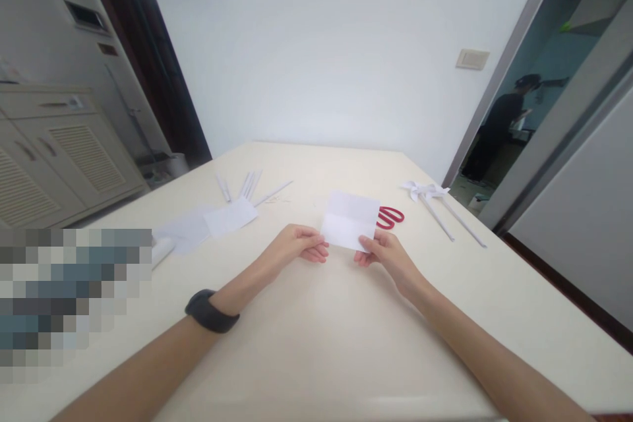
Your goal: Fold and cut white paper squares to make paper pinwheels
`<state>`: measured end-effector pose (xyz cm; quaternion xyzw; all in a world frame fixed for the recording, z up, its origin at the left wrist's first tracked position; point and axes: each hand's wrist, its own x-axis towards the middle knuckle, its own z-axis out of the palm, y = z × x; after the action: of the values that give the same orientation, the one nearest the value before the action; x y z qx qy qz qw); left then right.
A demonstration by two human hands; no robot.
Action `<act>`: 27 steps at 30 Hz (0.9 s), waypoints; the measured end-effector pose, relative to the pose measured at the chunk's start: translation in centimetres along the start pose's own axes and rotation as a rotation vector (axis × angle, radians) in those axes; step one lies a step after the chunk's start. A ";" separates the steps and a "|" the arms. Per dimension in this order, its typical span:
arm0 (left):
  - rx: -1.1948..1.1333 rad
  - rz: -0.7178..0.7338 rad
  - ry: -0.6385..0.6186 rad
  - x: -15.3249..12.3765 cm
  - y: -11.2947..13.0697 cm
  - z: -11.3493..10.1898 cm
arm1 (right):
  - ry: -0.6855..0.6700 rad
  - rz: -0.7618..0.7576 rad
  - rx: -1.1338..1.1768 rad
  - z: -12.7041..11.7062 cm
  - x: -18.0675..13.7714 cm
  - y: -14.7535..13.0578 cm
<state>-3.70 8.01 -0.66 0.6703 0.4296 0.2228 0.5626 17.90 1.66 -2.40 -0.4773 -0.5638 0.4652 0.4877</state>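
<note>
A square sheet of white paper (350,217) with a faint crease across it is held up over the table. My left hand (302,242) pinches its lower left corner between thumb and fingers. At the lower right edge, my right hand (383,250) grips the same sheet, thumb on top and fingers beneath. Just behind the sheet's right side lie scissors with red handles (391,216); their blades are hidden by the paper. A black band (211,311) is around my left wrist.
Two white paper pinwheels (426,190) on sticks lie at the right. Left of my hands are loose white sheets (231,216) and several rolled paper sticks (250,184). A person (504,119) stands beyond the doorway. The wall (336,66) borders the table's far edge.
</note>
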 end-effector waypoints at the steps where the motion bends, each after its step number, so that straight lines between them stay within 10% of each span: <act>1: 0.005 0.000 0.012 0.0 0.0 0.0 | 0.006 -0.004 -0.020 0.0 0.1 0.1; 27: 0.121 0.235 0.162 -0.7 0.9 0.7 | 0.202 -0.204 -0.253 -0.1 0.1 0.1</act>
<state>-3.23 7.07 0.14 0.7284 0.4048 0.3143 0.4546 18.04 1.76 -2.46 -0.5193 -0.6115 0.2884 0.5227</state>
